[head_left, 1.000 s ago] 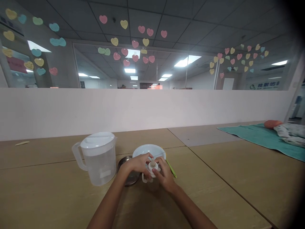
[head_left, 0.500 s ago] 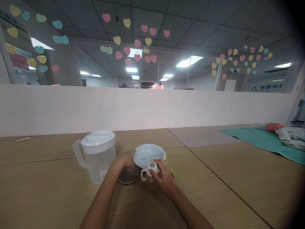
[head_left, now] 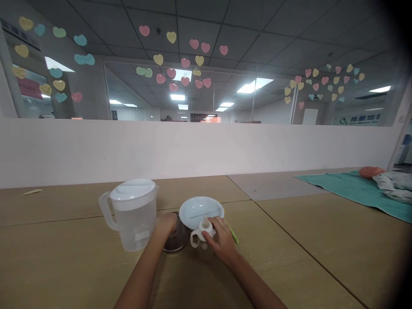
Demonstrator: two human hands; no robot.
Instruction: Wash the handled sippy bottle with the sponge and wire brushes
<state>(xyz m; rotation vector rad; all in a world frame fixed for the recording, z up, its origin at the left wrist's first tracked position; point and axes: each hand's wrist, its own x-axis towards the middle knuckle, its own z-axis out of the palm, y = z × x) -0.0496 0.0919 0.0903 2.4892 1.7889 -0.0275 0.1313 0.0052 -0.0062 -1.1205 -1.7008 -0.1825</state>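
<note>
In my right hand is a baby bottle with a white collar, a clear nipple and a white side handle. My thumb and fingers close around its collar, and the bottle stands upright near the table's middle. My left hand is curled over a round dark tray. Something clear shows by its fingers, too unclear to name. Behind the bottle sits a white bowl with a thin stick-like thing across it. A green thin item lies by the bowl's right side, partly hidden by my right hand.
Left of my left hand stands a clear plastic pitcher with a white lid. A teal cloth lies at the far right, with an orange item and patterned fabric on it. A low white wall borders the table's back.
My left hand has drawn back slightly toward me and left, and its fingers are curled in more. My right hand still holds the bottle in the same place. The view has tilted slightly.
</note>
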